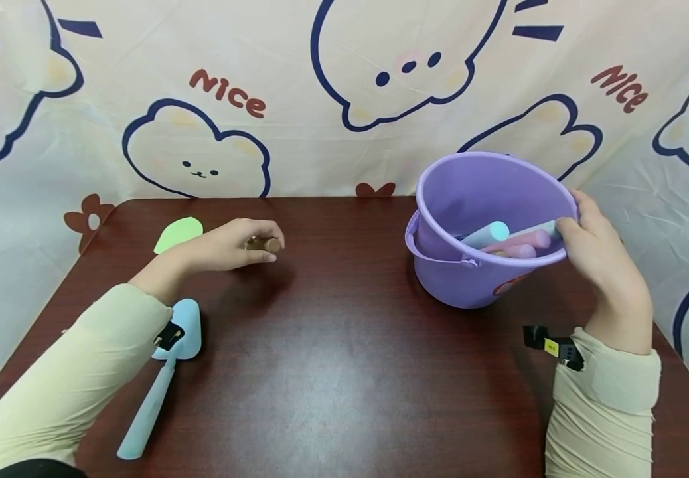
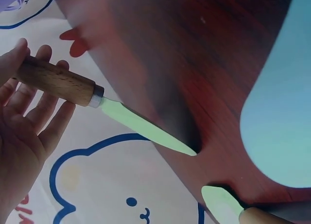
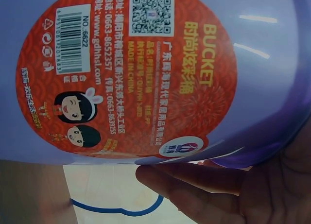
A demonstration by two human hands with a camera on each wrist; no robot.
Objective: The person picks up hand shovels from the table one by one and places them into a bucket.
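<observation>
On my head feed the left hand (image 1: 233, 245) sits left of centre with a green tool (image 2: 108, 107) pinched between thumb and fingers by its wooden handle; the right hand (image 1: 601, 252), at the right of the frame, grasps the rim of the bucket (image 1: 458, 279). The relation I judge to matter is across the frame: the bucket lies to the right of the left hand, well apart, with the table (image 1: 332, 398) between. From the left wrist, the tool's long axis runs upper left to lower right, blade toward lower right, and a corner of purple bucket shows upper left, so I read the handle end as facing the bucket and the blade as turned away. The right hand is by far the nearer to it, thumb over the rim. The bucket looks somewhat tilted; inside I see rods (image 1: 488, 234), blue, pinkish and pale, leaning against the near right wall, though I can't tell what lies lower. A second tool (image 2: 232, 207), also green, lies lower right on the left wrist feed, and a blue scoop (image 1: 180, 338) lies on the table at lower left on mine, partly behind the left forearm.
</observation>
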